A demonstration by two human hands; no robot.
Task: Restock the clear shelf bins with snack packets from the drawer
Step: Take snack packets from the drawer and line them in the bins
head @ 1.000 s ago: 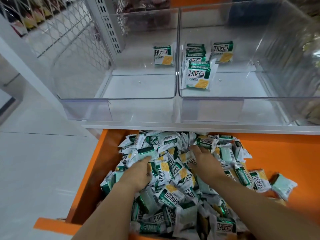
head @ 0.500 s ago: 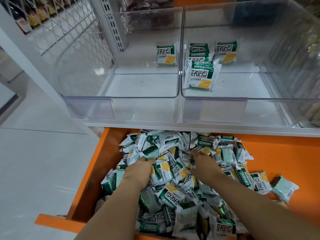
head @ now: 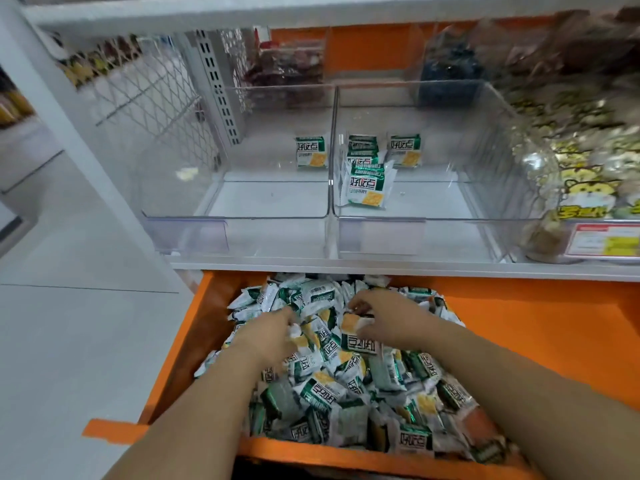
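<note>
Down in the orange pull-out drawer (head: 519, 323), heaped with green-and-white foil snack packets (head: 332, 386), the left hand (head: 272, 337) and right hand (head: 393, 320) each curl fingers round a few, so this looks like the gathering step, with a firm lift into the nearly bare clear plastic shelf bins (head: 239, 219) above due next.

Yellow cartoon bags (head: 581, 174), price label (head: 606, 242)

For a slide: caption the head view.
Left hand and right hand gather snack packets in orange drawer below sparse clear bins.
</note>
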